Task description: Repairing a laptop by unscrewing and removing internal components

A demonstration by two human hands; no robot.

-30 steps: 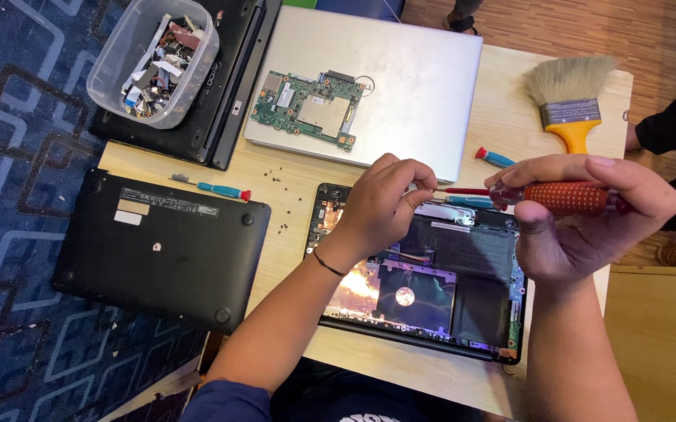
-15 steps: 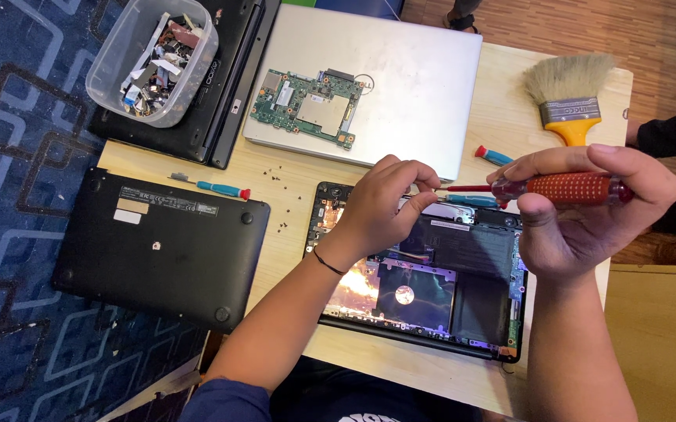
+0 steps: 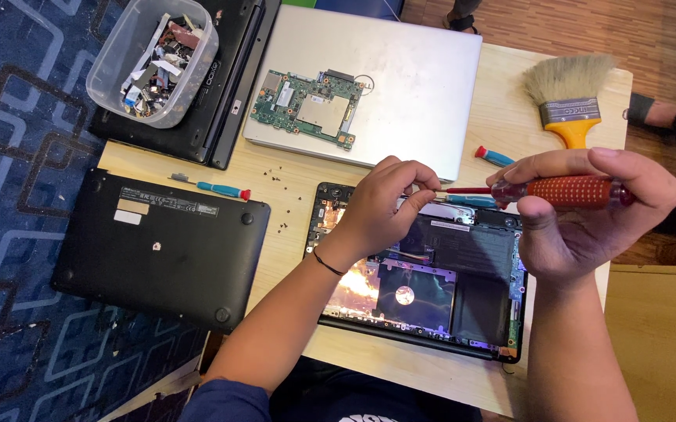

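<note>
The right hand [image 3: 580, 211] is curled around a screwdriver with a red handle [image 3: 560, 190]. The fingers wrap over the top of the handle and the thumb presses it from below, so the hand is closed tight on it. The screwdriver lies flat, with its thin metal tip pointing at the other hand.

The left hand [image 3: 381, 205] is pinched together. Its thumb and first fingers meet at the very tip of the screwdriver. Whether there is something tiny between them is too small to tell. A thin black band sits on that wrist.

Both hands hang just above the open laptop [image 3: 431, 289]. This laptop has its cover off, so its dark parts and a round silver spot show inside. The screwdriver is over the far edge of the open laptop.

Behind the open laptop lies a closed silver laptop [image 3: 416, 86] with a green circuit board [image 3: 306, 107] on top. To the left of the open laptop lies a black laptop base [image 3: 158, 246], and a small blue screwdriver [image 3: 217, 188] sits near it. Tiny screws [image 3: 283, 184] are scattered on the wooden table [image 3: 502, 117] between them. Far behind and left is a clear tub of parts [image 3: 154, 59]. Behind and right of the open laptop is a brush with a yellow handle [image 3: 568, 101].
</note>
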